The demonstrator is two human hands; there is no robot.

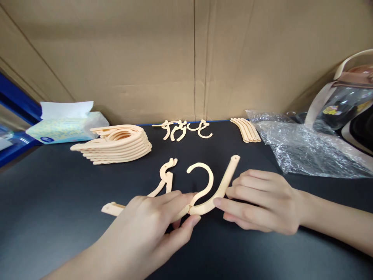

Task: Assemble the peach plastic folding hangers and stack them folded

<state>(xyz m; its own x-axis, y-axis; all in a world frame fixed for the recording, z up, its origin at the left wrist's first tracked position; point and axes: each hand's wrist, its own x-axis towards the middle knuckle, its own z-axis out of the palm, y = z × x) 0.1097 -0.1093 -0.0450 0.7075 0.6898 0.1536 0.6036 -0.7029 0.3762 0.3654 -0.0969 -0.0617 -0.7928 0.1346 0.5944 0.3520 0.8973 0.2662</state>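
Left hand pinches the hanger at the foot of its hook, thumb below, fingers above, probably because the parts meet there and a grip at the joint steadies both sides. Right hand grasps the right bar with its fingertips, partway along; likely for leverage, the bar slanting up and away. Hanger thus sits between the hands, above the table, hook curling away from the wearer. Just beyond the left hand, a near piece, small and curved; its lower end is hidden, so whether it joins the hanger cannot be told. Farther left, a stack of like hangers, nested, presumably to save room. At the back, small pieces loosely grouped, and strips lying side by side, perhaps for easy reach. Tissues beside the stack; crumpled film and a bottle off right.
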